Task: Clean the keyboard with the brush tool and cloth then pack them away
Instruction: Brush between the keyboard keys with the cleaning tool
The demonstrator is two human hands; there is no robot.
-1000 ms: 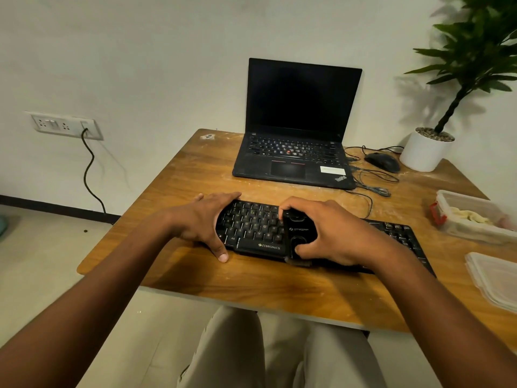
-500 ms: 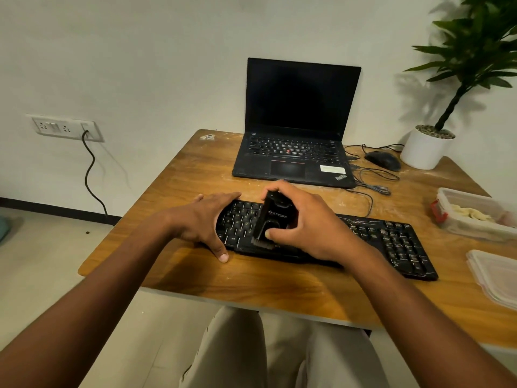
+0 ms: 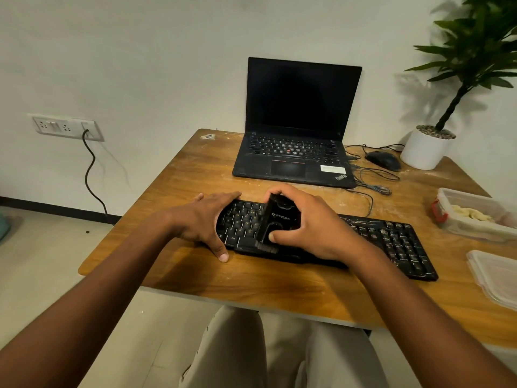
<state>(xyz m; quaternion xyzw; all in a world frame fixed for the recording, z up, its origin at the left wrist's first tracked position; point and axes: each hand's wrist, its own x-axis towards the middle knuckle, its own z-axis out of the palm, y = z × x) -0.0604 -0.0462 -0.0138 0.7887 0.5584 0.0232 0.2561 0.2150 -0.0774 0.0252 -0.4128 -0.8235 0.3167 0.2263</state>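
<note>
A black keyboard (image 3: pixel 391 239) lies across the near part of the wooden table (image 3: pixel 195 175). My left hand (image 3: pixel 207 219) grips the keyboard's left end, fingers over the far edge and thumb down on the table. My right hand (image 3: pixel 313 222) holds a black rectangular brush tool (image 3: pixel 277 219) tilted over the left-middle keys, its bristles at the near edge of the keyboard. A pale cloth (image 3: pixel 470 214) lies inside the clear box at the right.
An open black laptop (image 3: pixel 296 130) stands behind the keyboard. A mouse (image 3: pixel 383 160) with loose cables and a potted plant (image 3: pixel 428 147) sit at the back right. A clear plastic box (image 3: pixel 475 228) and its lid (image 3: pixel 498 275) lie at the right edge.
The brush tool went from lying flat on the keys to tilted up on its bristle end, and my right hand shifted slightly left. My left hand stayed on the keyboard's end.
</note>
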